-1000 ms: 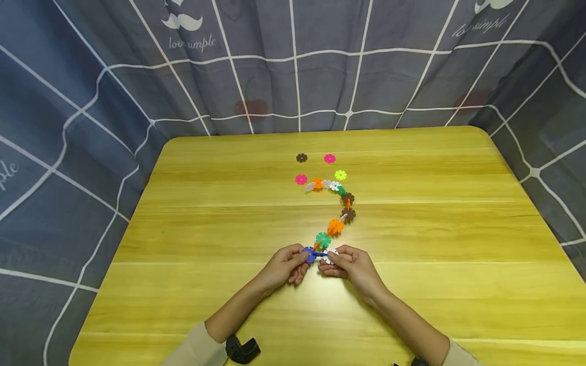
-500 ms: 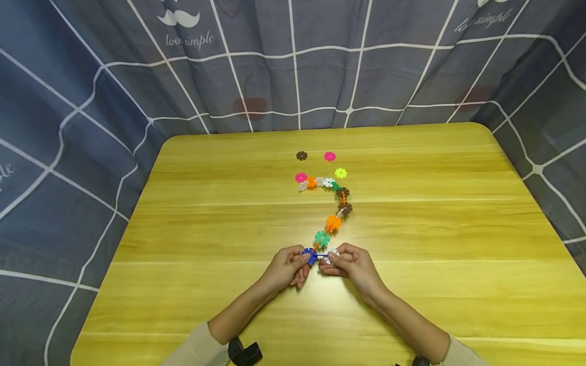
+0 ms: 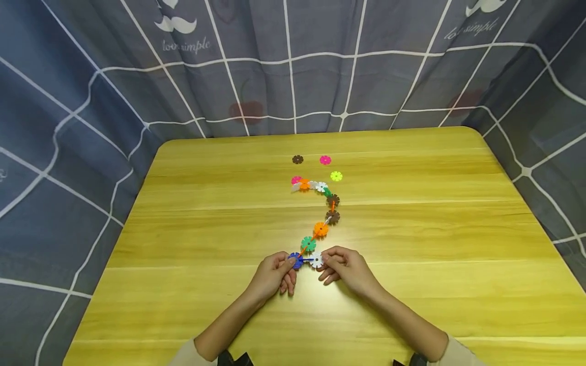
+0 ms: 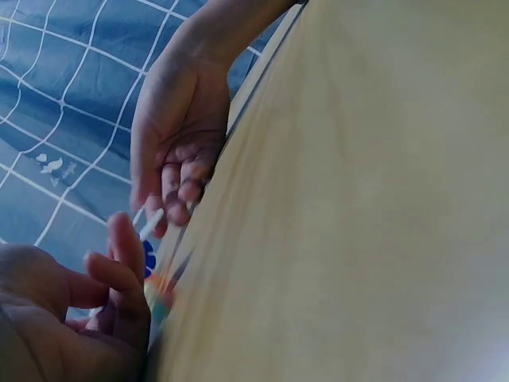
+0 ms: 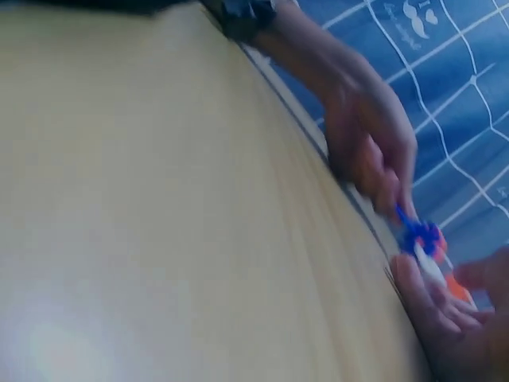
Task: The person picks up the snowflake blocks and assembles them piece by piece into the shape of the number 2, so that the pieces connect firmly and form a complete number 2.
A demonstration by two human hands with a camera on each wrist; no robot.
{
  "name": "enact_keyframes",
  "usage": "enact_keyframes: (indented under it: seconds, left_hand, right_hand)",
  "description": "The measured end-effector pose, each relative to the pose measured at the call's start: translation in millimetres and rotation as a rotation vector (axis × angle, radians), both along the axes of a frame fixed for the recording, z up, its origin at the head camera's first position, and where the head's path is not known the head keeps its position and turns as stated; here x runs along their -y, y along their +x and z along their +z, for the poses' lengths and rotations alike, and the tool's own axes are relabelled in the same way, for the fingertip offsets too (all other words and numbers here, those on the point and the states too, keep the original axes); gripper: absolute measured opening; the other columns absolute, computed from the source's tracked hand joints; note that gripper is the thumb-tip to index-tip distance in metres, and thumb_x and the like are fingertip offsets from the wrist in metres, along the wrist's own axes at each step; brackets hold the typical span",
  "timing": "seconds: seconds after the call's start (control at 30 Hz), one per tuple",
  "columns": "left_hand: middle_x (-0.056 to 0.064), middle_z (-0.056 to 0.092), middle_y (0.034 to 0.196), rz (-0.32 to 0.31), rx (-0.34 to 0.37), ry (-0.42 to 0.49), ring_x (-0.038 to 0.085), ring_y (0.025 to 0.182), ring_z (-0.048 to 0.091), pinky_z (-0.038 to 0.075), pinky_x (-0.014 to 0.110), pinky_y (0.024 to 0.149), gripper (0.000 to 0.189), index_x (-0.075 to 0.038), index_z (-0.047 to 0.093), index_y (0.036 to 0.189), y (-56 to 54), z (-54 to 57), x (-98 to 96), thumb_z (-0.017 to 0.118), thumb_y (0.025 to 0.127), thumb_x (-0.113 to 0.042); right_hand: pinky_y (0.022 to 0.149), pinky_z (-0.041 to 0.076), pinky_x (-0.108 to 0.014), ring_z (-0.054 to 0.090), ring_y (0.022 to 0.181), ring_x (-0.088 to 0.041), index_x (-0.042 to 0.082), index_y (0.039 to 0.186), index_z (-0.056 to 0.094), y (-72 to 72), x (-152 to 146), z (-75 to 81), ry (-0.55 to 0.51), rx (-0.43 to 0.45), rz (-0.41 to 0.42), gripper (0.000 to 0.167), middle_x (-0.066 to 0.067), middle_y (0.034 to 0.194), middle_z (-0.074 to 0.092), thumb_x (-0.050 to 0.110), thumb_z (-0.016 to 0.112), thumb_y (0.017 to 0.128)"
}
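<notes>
A chain of toothed snowflake discs curves over the table. At its near end my left hand point(image 3: 273, 274) pinches a blue disc point(image 3: 296, 261), thumb on its face. A white disc point(image 3: 316, 260) joins the blue one through an edge-on blue piece. My right hand point(image 3: 348, 268) holds that white disc by its right edge between thumb and fingertips, the other fingers loosely bent. Beyond run a green disc point(image 3: 309, 244), an orange disc point(image 3: 321, 229) and brown discs, linked by edge-on pieces. Both wrist views show the hands facing each other over the white disc point(image 5: 431, 265).
Loose discs lie past the chain's far end: brown point(image 3: 297, 159), pink point(image 3: 325, 160) and yellow-green point(image 3: 336, 176). Another pink disc point(image 3: 295, 180) is partly overlapped by the chain's far end. A grid-patterned curtain point(image 3: 270, 81) surrounds the wooden table point(image 3: 183, 229).
Both hands and the chain have shifted left and slightly nearer. The right fingertips have slid toward the white disc's right edge, so more of it shows. The chain's far end now overlaps the pink disc.
</notes>
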State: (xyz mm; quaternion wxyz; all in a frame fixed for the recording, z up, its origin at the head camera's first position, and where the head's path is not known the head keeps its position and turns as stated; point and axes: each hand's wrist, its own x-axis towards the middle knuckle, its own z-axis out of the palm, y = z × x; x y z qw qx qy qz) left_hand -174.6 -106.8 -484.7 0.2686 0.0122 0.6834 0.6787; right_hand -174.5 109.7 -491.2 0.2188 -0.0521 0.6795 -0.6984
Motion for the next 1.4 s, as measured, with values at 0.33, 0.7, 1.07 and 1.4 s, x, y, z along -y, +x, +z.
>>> enact_keyframes:
  seconds: [0.33,0.7,1.07,1.4]
  left_hand:
    - [0.008,0.059,0.055,-0.207,-0.154,-0.305,0.021,0.039,0.057,0.043,0.027,0.035,0.036,-0.002,0.058,0.078,16.8,8.4,23.6,0.049,0.097,-0.030]
    - [-0.006,0.046,0.056,-0.128,-0.512,-0.855,0.010,0.047,0.039,0.034,0.026,0.046,0.032,-0.016,0.058,0.075,-4.9,32.0,41.1,0.053,0.092,-0.041]
    - [-0.008,0.049,0.099,-0.207,-0.813,-0.762,0.008,0.090,0.045,0.043,0.028,0.074,0.059,-0.018,0.058,0.104,-12.2,0.9,28.0,0.068,0.068,-0.065]
    - [-0.015,0.049,0.085,-0.118,-0.881,-0.675,0.004,0.078,0.039,0.038,0.025,0.068,0.031,-0.028,0.059,0.080,-10.7,-16.6,25.4,0.076,0.068,-0.050]
  right_hand:
    - [0.061,0.055,-0.040,0.065,0.070,-0.030,-0.010,0.110,0.056,-25.4,-18.9,10.1,0.091,0.069,0.287,0.025,-0.023,0.086,0.064,0.009,0.050,0.095]
    - [0.065,0.054,-0.033,0.063,0.078,-0.026,-0.004,0.110,0.060,-101.8,-66.4,23.7,0.420,-0.128,0.062,0.027,-0.017,0.093,0.066,0.018,0.053,0.095]
    - [0.090,0.044,-0.040,0.053,0.104,-0.033,-0.003,0.121,0.058,-195.6,-58.4,-4.6,0.594,-0.571,-0.322,0.041,-0.020,0.113,0.058,0.021,0.063,0.089]
    - [0.088,0.036,-0.045,0.043,0.106,-0.034,0.002,0.099,0.070,-204.5,-49.9,-21.9,0.694,-0.692,-0.350,0.025,-0.018,0.111,0.055,0.022,0.067,0.086]
